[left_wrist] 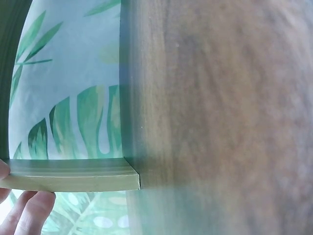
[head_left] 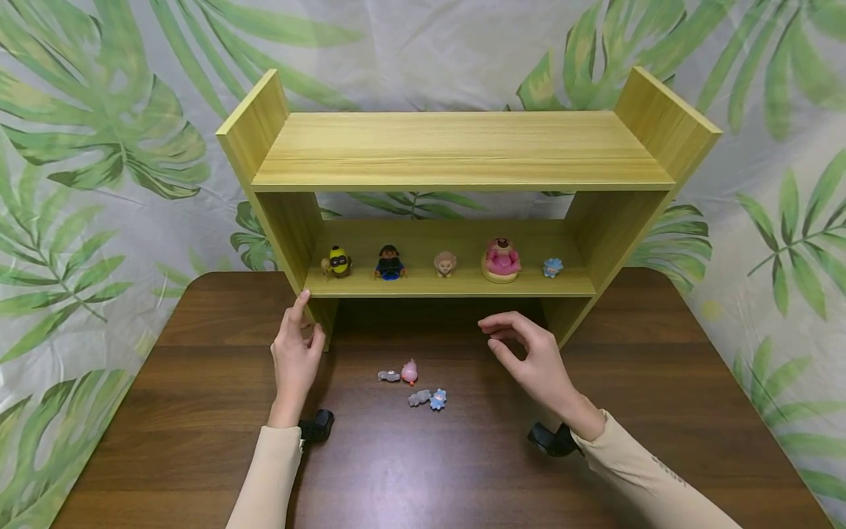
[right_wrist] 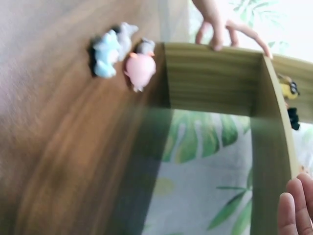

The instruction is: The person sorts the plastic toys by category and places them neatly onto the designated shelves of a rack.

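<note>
My left hand point(head_left: 295, 356) is at the left side panel of a light-wood shelf point(head_left: 463, 154). In the left wrist view, its fingers point(left_wrist: 36, 210) lie on one side of the panel's front edge point(left_wrist: 73, 183) and another digit on the other, holding it. My right hand point(head_left: 534, 358) hovers before the shelf's lower opening, fingers loosely bent, nothing between them. Between the hands, on the table, lie a pink figurine point(head_left: 410, 372), a light-blue figurine point(head_left: 438, 399) and two small grey figurines, one beside the pink point(head_left: 389, 375), one beside the blue point(head_left: 418, 398).
Along the middle board stand a yellow-and-black figurine point(head_left: 339, 262), a dark-blue one point(head_left: 389, 263), a beige one point(head_left: 445, 264), a pink bear point(head_left: 501, 260) and a small blue one point(head_left: 552, 267). The brown table point(head_left: 436, 477) bears the shelf. Leaf-patterned cloth point(head_left: 423, 59) hangs behind.
</note>
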Demonstrator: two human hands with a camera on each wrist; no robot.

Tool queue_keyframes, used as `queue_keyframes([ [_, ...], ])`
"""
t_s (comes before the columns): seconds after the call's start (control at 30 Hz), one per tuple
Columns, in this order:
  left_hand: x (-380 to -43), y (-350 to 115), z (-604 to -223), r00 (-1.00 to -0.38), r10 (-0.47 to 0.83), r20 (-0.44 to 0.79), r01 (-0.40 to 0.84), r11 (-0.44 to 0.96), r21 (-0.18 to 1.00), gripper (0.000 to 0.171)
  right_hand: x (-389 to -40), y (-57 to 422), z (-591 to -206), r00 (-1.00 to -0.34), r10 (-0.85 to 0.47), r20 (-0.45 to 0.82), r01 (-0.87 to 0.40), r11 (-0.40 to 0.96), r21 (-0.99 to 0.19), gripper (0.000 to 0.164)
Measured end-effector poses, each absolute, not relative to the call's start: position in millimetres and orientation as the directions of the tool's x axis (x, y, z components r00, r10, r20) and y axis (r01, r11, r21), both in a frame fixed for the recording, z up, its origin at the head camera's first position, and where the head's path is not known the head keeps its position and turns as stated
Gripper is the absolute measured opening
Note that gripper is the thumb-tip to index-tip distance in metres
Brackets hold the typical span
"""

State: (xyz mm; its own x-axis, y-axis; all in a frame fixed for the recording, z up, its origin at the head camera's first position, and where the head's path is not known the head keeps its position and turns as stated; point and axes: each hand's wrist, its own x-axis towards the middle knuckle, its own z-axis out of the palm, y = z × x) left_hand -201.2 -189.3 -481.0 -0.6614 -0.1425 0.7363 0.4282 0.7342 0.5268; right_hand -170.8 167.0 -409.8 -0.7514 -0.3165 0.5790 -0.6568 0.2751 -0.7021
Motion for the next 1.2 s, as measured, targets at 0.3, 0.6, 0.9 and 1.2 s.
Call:
queue_keyframes([
  [0.3, -201, -190, -482, -0.665, -0.145, 0.733, 0.429, 0.729, 0.533, 0.075, -148, 147, -394, -0.754, -0.36, 0.55, -0.654, 0.325, -0.684, 0.025],
  [0.6, -202, -190, -482, -0.661, -0.146, 0.736, 0.433, 0.726, 0.534, 0.074, -158, 144, -438, -0.753, -0.402, 0.521, -0.649, 0.322, -0.69, 0.033],
  [0.9, -201, -190, -481, -0.669, -0.147, 0.728, 0.429, 0.724, 0.54, 0.074, -157, 137, -462, -0.791, -0.462, 0.401, -0.574, 0.329, -0.75, 0.03],
  [1.2, -201, -190, -482, -0.661, -0.148, 0.735, 0.435, 0.723, 0.537, 0.075, -155, 127, -472, -0.802, -0.535, 0.267, -0.511, 0.383, -0.769, 0.03],
])
